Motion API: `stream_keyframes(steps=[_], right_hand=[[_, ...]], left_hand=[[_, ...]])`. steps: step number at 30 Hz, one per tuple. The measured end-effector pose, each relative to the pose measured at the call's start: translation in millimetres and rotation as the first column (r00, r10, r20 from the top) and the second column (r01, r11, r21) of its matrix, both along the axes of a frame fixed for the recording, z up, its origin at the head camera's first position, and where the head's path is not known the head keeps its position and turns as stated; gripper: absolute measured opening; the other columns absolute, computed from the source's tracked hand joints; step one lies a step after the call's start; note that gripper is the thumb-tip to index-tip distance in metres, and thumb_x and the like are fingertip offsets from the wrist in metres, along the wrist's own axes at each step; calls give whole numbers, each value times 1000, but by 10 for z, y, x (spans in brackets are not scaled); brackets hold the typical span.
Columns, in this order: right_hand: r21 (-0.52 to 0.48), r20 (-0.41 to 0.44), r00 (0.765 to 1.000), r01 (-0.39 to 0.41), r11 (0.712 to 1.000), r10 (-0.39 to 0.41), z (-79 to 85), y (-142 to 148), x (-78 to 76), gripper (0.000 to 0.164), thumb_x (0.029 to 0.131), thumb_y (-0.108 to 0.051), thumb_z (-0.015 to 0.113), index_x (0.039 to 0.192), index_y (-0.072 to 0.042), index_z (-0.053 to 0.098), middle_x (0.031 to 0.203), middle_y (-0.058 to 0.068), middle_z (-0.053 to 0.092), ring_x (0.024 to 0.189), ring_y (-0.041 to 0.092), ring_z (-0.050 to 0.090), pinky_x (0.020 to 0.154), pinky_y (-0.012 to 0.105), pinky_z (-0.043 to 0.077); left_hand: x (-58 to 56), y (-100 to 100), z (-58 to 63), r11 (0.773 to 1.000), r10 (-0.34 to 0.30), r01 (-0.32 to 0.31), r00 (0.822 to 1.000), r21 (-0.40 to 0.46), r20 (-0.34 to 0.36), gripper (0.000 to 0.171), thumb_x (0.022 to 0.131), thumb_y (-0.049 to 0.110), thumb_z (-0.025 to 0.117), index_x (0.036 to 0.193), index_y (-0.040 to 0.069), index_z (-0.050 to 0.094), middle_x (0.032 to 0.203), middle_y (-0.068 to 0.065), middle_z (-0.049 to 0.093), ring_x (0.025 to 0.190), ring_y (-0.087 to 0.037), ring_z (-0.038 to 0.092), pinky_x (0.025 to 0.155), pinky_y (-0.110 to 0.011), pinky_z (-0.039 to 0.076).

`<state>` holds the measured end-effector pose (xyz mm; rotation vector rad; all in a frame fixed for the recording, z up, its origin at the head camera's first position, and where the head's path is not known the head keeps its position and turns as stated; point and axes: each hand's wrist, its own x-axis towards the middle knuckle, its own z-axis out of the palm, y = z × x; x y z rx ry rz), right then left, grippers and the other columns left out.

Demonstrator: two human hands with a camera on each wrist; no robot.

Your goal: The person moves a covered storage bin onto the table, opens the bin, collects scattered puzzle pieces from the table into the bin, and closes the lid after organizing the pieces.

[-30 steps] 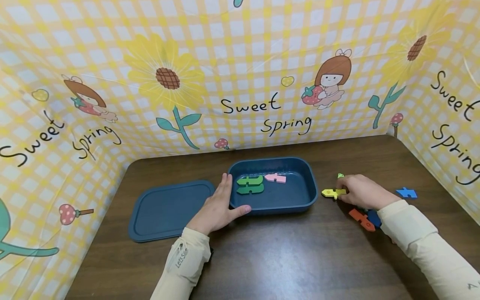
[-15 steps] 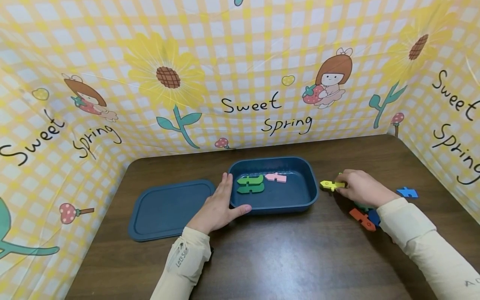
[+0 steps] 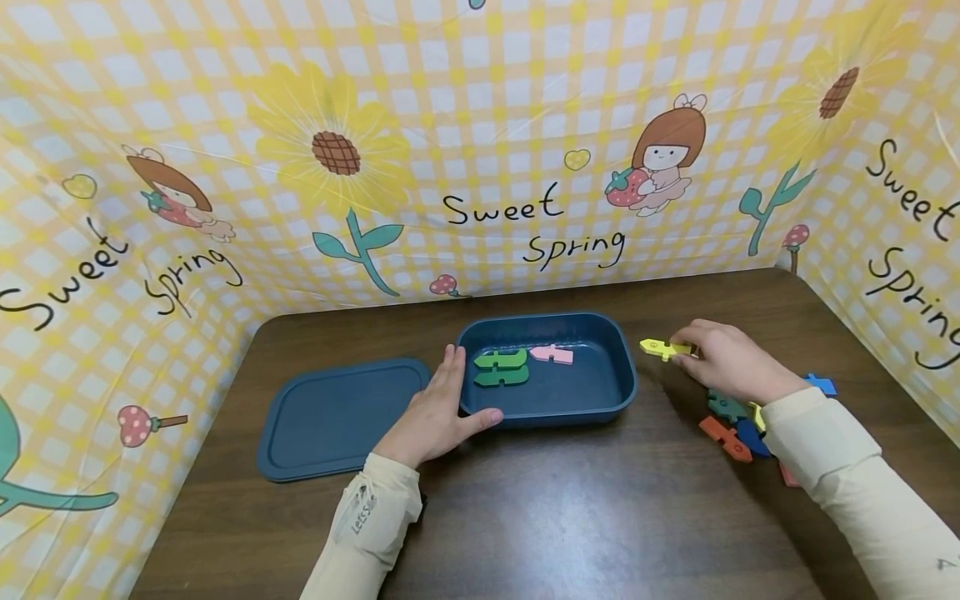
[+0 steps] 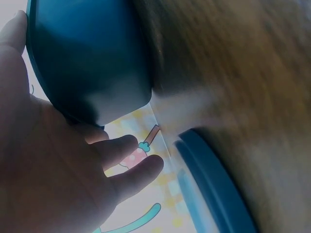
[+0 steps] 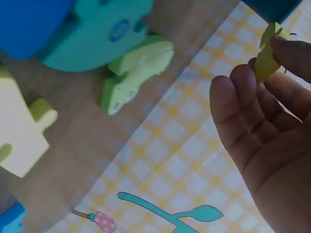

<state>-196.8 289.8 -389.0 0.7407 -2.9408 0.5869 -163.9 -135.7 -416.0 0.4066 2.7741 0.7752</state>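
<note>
In the head view my right hand pinches a yellow notched puzzle piece between thumb and fingers, to the right of the dark blue box. The right wrist view shows the same yellow piece held by its end, edge toward the camera. My left hand rests against the left end of the box, fingers straight along its wall and thumb over the front rim. Inside the box lie two green pieces and a pink piece.
Left of the box lies its flat lid. By my right wrist are a dark green piece, an orange piece, a dark blue piece and a blue piece. A light green piece shows in the right wrist view.
My right hand has lifted the yellow piece and moved away from the front edge, uncovering more of the pile of pieces. The left hand and the box have stayed in place.
</note>
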Motion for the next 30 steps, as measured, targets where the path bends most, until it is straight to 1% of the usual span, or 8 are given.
stream_keyframes(steps=[6, 12, 16, 22, 30], right_hand=[[-18, -15, 1000, 1, 1000, -2, 106, -58, 10, 21, 95, -9, 70, 113, 2, 69, 98, 5, 64, 78, 17, 57, 69, 39, 50], [-27, -43, 999, -6, 1000, 4, 165, -133, -9, 20, 94, -9, 72, 111, 0, 70, 96, 4, 63, 76, 16, 55, 68, 37, 50], [-30, -45, 999, -21, 999, 20, 195, -208, -35, 19, 93, -8, 73, 110, 0, 71, 94, 3, 63, 76, 16, 55, 66, 36, 49], [-25, -42, 998, -41, 999, 40, 259, -353, -70, 18, 94, -9, 72, 111, -1, 72, 96, 4, 64, 76, 17, 54, 67, 36, 49], [-31, -78, 993, -86, 996, 84, 330, -560, -141, 18, 93, -9, 75, 109, -1, 73, 96, 5, 64, 79, 19, 57, 71, 38, 52]], left_hand=[[11, 0, 8, 1000, 4, -4, 1000, 3, 4, 110, 92, 66, 61, 163, 15, -5, 166, -1, -16, 153, -25, 1, 115, -64, 14], [20, 12, 13, 1000, 6, -6, 1000, -2, 9, 110, 92, 66, 60, 163, 16, -7, 165, 1, -21, 153, -26, -2, 115, -63, 14], [21, 17, 19, 1000, 5, -5, 1000, -1, 6, 110, 92, 67, 60, 163, 15, -5, 165, 0, -20, 153, -28, -1, 115, -64, 14], [26, 1, 26, 1000, 0, 0, 1000, -1, 5, 110, 92, 67, 60, 163, 16, -6, 166, 1, -18, 153, -23, -2, 115, -64, 15], [18, 9, 10, 1000, 5, -5, 1000, 0, 6, 110, 91, 68, 60, 163, 16, -6, 165, 4, -18, 153, -21, -1, 115, -64, 15]])
